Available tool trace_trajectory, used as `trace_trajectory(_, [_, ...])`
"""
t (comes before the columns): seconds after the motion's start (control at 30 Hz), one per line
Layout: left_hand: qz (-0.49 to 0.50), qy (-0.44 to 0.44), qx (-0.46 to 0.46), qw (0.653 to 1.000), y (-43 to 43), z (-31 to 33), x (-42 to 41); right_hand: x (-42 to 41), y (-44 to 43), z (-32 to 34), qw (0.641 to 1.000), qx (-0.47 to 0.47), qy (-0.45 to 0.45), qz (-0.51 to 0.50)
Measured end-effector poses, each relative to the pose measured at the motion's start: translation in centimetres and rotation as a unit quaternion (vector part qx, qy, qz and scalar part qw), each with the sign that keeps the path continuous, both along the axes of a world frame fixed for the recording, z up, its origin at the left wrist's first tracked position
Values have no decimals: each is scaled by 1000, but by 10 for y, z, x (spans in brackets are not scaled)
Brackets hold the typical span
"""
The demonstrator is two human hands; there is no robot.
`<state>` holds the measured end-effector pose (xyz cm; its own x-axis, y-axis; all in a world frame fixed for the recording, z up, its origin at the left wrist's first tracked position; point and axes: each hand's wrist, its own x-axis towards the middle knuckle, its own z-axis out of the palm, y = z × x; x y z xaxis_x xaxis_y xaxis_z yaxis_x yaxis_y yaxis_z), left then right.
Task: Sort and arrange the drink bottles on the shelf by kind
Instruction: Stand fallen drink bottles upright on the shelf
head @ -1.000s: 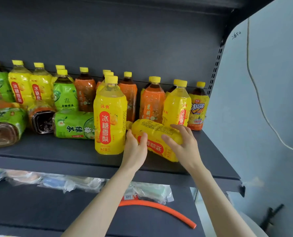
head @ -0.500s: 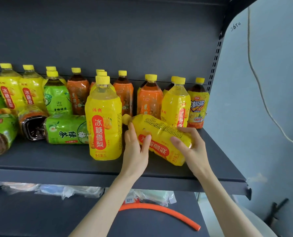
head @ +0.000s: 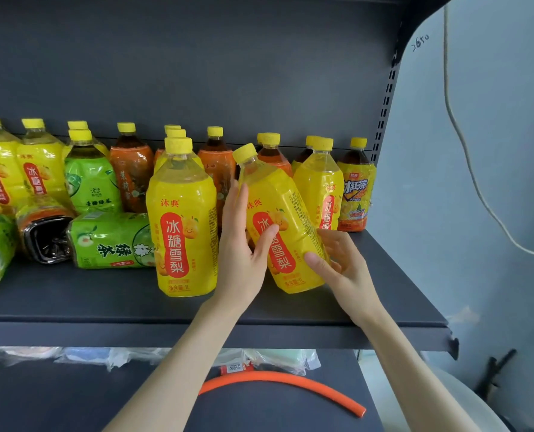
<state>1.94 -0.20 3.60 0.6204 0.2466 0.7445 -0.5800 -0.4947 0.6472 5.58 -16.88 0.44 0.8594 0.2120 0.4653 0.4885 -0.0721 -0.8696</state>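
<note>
Head view: left grip and right grip both clasp the tilted yellow bottle, its base low near the shelf front, cap leaning left. This two-sided hold likely serves to stand it beside the matching upright bottle, grouping one kind.

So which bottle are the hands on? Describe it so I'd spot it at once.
On the dark shelf, right half, front row, the left hand and right hand grip a yellow bottle with a red label. Unlike its upright yellow neighbours, it leans, cap tipped left.
</note>
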Motion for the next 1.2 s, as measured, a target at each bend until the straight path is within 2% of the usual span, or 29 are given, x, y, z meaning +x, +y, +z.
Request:
trace_trajectory(0.3, [-68, 2, -11, 998, 3, 4, 6, 0, 4, -3, 997, -57, -24, -54])
trace_trajectory(0.43, [-132, 35, -91, 987, 0, -1, 10, 2, 3, -4, 995, -75, -28, -66])
trace_trajectory(0.5, [-128, 69, -118, 982, -3, -8, 14, 3, 2, -4, 993, -94, -27, -61])
trace_trajectory(0.6, [-91, 94, -84, 988, -3, -20, 18, 3, 3, -5, 991, -118, -30, -63])
trace_trajectory(0.77, [-83, 108, -26, 990, 4, -30, 16, 1, 6, -5, 983, -150, -62, -88])
trace_trajectory(0.93, [-86, 116, -23, 989, 8, -31, 10, 0, 8, -7, 972, -196, -75, -106])
trace_trajectory(1.2, [-8, 133, 32, 991, 6, -33, -3, -14, 12, -1, 949, -271, -76, -141])
